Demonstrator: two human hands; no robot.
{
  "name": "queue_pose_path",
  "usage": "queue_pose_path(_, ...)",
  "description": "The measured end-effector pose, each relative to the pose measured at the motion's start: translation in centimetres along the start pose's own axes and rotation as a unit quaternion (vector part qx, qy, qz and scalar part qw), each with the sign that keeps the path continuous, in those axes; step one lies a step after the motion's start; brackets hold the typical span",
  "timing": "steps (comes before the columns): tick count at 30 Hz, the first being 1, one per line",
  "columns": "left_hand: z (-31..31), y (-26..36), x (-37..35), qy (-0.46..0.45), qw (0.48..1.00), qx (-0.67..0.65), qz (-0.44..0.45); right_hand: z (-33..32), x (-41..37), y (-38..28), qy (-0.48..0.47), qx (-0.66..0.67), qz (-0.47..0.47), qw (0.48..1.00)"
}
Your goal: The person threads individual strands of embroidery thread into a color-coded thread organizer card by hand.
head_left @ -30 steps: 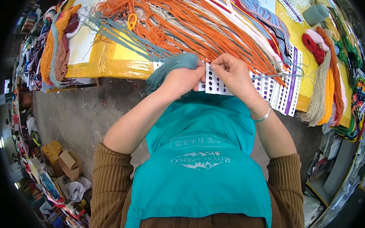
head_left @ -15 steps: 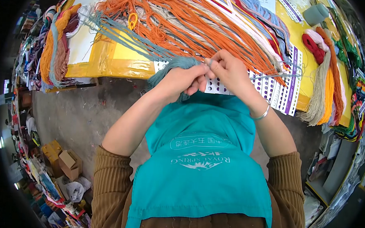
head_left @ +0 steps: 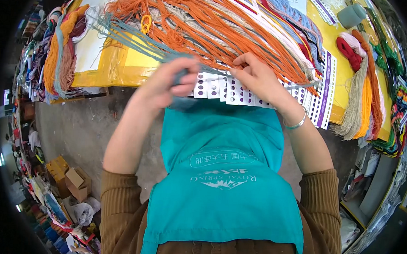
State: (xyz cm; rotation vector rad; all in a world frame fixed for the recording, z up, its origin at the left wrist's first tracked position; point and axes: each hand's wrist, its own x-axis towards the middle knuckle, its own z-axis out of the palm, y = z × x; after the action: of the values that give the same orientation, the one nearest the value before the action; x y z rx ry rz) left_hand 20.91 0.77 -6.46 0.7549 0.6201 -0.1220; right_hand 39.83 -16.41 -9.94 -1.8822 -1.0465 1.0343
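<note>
My left hand (head_left: 166,81), blurred by motion, is closed around a hank of grey-blue embroidery thread at the table's front edge. Loose strands of this grey-blue thread (head_left: 134,38) trail from it toward the back left. Thumb and forefinger of my right hand (head_left: 256,79) are pinched on a strand of the same thread, which stretches across between the two hands. Beneath them lie white cards with punched holes (head_left: 244,94), overlapping in a row. Just behind the hands spreads a thick layer of orange thread (head_left: 209,24).
A purple-striped card (head_left: 326,89) lies right of the hands. Hanks of beige thread (head_left: 353,109) and yellow thread (head_left: 365,108) hang over the right edge, orange thread (head_left: 52,66) over the left. A grey-green cylinder (head_left: 352,16) sits back right. Cardboard boxes (head_left: 77,183) stand on the floor.
My left hand has moved left, away from the right hand, carrying the grey-blue hank. More of the punched cards shows. My right hand has stayed nearly in place.
</note>
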Motion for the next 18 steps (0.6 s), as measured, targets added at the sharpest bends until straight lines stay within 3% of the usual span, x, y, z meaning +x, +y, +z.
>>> queue_pose_path(2,-3.5,2.2,-2.4,-0.013,0.999,-0.002,0.040,-0.1,-0.3,-0.6,0.000,-0.031,0.003,1.000)
queue_pose_path(3,-5.0,3.8,-3.7,0.051,0.996,-0.042,0.068,-0.1,-0.2,-0.5,-0.002,-0.027,0.005,1.000)
queue_pose_path(5,-9.3,7.9,-5.5,0.065,0.980,-0.137,0.130,-0.2,-0.2,-0.4,-0.005,-0.021,0.010,1.000)
queue_pose_path(6,-9.6,10.4,-6.0,0.121,0.969,-0.130,0.173,-0.2,-0.2,-0.4,-0.005,-0.020,0.015,1.000)
queue_pose_path(7,-12.9,13.0,-5.7,0.071,0.975,-0.097,0.186,-0.2,-0.2,-0.6,-0.006,-0.021,0.020,1.000)
queue_pose_path(9,-16.5,17.1,-4.4,0.023,0.951,-0.066,0.301,-0.1,-0.2,-0.8,-0.006,-0.021,0.024,0.999)
queue_pose_path(12,-13.8,19.9,-2.5,0.285,0.892,0.053,0.348,0.0,-0.4,-0.7,0.008,-0.024,0.021,0.999)
queue_pose_path(13,-13.3,19.2,-1.3,0.408,0.807,0.131,0.406,0.0,-0.5,-0.6,0.013,-0.027,0.018,0.999)
queue_pose_path(16,-11.8,16.1,-0.6,0.342,0.815,0.274,0.380,0.1,-0.4,-0.7,0.017,-0.027,0.019,0.999)
queue_pose_path(18,-6.4,12.4,-1.0,0.189,0.899,0.145,0.369,0.2,-0.5,-0.9,0.015,-0.027,0.019,0.999)
